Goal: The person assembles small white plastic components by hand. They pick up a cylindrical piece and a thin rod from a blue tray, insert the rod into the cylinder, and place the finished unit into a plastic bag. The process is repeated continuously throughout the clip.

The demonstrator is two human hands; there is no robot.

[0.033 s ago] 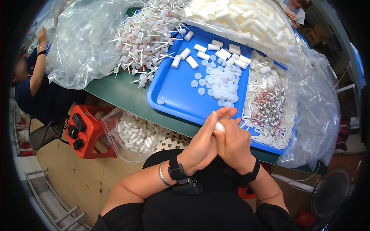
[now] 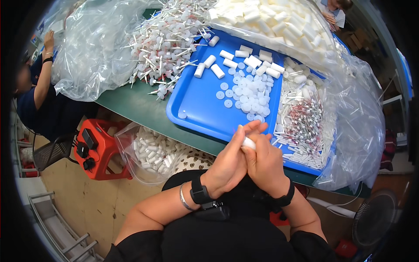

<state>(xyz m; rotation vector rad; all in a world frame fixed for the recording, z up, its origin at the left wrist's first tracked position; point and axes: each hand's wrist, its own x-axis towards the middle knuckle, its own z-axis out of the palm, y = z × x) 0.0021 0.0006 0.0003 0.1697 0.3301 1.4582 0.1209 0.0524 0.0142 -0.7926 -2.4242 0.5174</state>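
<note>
The left hand (image 2: 229,163) and right hand (image 2: 264,163) press together just below the worktop (image 2: 131,107) edge, both pinching a small white plastic tube (image 2: 248,143) whose smooth rounded end pokes out between the fingers. Just beyond lies a glossy blue tray (image 2: 196,105) carrying flat round white caps (image 2: 244,94) and short white cylinders (image 2: 227,59). Right of it, thin white sticks (image 2: 301,126) with reddish tips lie heaped. Farther off, crinkled clear plastic bags (image 2: 91,43) hold more white parts.

White tube (image 2: 248,143) mostly hidden between hands; co-worker (image 2: 334,11) at top edge cut off.
</note>
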